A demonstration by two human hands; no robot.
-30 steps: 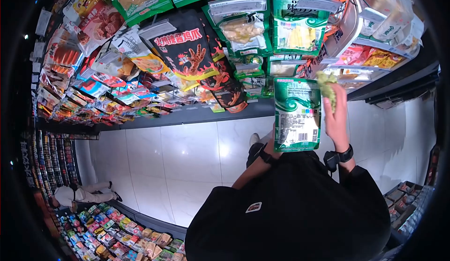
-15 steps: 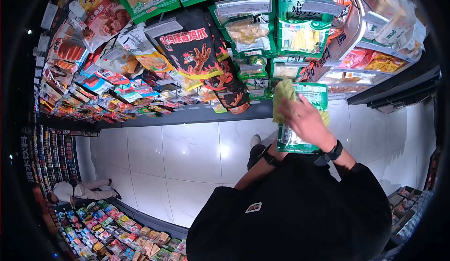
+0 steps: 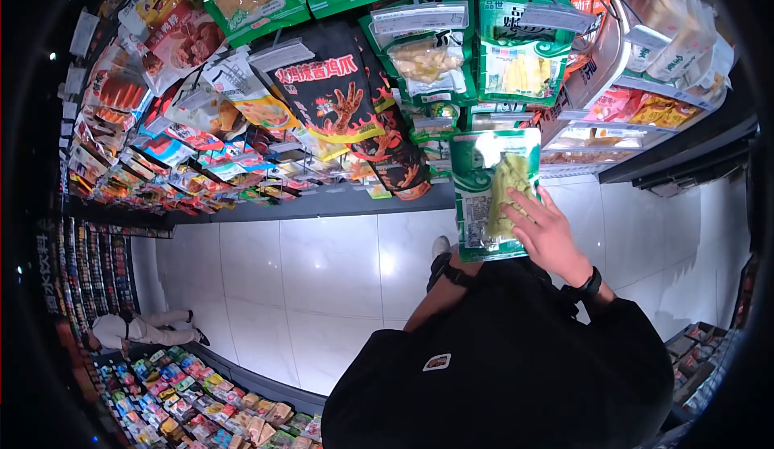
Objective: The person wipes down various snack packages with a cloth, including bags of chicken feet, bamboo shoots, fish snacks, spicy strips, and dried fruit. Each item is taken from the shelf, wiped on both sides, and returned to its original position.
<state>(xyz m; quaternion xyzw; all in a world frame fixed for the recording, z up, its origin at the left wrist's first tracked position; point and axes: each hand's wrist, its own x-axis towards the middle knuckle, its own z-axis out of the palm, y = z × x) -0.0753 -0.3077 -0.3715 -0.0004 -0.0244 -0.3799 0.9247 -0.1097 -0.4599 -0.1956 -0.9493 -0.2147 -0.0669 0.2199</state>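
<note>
A green-edged plastic food packet [image 3: 476, 187] is held up in front of my body, tilted, with its printed and see-through panels facing me. My right hand [image 3: 544, 235] lies over a crumpled yellow-green cloth [image 3: 509, 195], pressing it against the right half of the packet with its fingers partly spread. From below the packet's lower edge comes my left forearm [image 3: 435, 300], with a dark band at the wrist. The left hand itself is hidden behind the packet, which it appears to support from underneath.
Hanging packets, including a black chicken-feet bag [image 3: 330, 86] and a green packet [image 3: 524, 54], crowd the rack ahead. A shelf unit [image 3: 645, 118] stands at the right. Tiled floor [image 3: 322, 272] runs behind. Another person [image 3: 145, 328] is at far left near a low display [image 3: 201, 401].
The packet has shifted a little left and turned more upright. My right hand has slid the cloth from the packet's upper left to its right half, uncovering the left side.
</note>
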